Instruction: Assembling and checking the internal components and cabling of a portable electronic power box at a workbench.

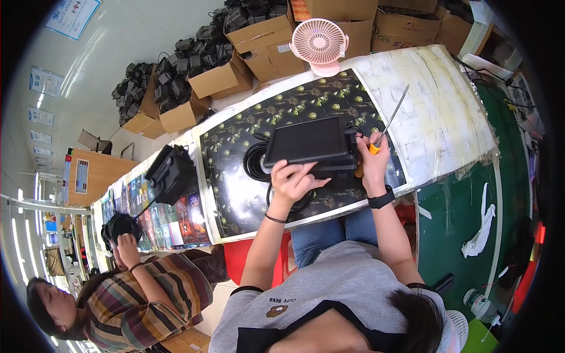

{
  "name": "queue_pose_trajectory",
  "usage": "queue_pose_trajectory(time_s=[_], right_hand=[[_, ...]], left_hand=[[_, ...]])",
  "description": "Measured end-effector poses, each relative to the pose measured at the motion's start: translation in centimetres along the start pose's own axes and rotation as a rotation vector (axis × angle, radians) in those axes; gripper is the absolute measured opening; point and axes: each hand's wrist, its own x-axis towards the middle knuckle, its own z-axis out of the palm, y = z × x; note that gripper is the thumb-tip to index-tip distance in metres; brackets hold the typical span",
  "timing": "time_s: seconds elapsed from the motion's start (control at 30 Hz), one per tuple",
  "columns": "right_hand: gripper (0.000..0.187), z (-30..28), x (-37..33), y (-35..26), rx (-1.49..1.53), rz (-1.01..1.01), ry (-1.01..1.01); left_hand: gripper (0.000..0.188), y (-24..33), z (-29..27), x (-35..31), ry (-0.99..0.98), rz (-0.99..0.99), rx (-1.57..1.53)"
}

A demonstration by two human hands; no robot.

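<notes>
A black box-shaped device (307,140) with a flat dark panel on top is tilted above the dark patterned mat. A black cable (255,162) lies coiled at its left side. My left hand (292,183) grips the device's near edge, with fingertips on the rim of the panel and the thumb stretched along the front. My right hand (375,165) is closed around a screwdriver with a yellow handle (374,148); its metal shaft points up and away to the right. The fingers of that hand are at the device's right side, where a short cable shows.
A pink fan (319,44) stands at the table's far edge. Cardboard boxes (220,79) full of black devices sit beyond the table. At left, a co-worker's hand (126,250) holds a coiled cable by another black device (172,175). A green surface (450,235) lies to the right.
</notes>
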Motion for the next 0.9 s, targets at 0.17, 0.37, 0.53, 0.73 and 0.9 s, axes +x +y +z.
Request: queue_pose_trajectory(time_s=[0.17, 0.37, 0.53, 0.73, 0.9], right_hand=[[0.032, 1.0, 0.0, -1.9, 0.011, 0.112, -0.001], [0.032, 0.0, 0.2, -1.9, -0.098, 0.110, -0.103], [0.031, -0.9, -0.2, -1.5, -0.132, 0.005, -0.275], [0.033, -0.4, -0.3, -1.1, -0.127, -0.195, -0.368], [0.040, 0.0, -0.6, -0.2, -0.092, -0.318, -0.304]], left_hand=[[0.046, 3.2, -0.5, -0.7, 0.012, -0.063, 0.150], [0.034, 2.8, -1.9, 0.6, -0.032, -0.141, 0.121], [0.042, 0.6, -2.9, 0.1, -0.030, -0.189, -0.001], [0.048, -0.8, -3.4, 0.9, -0.052, -0.301, -0.228], [0.050, -1.9, -3.1, 1.3, -0.046, -0.302, -0.291]])
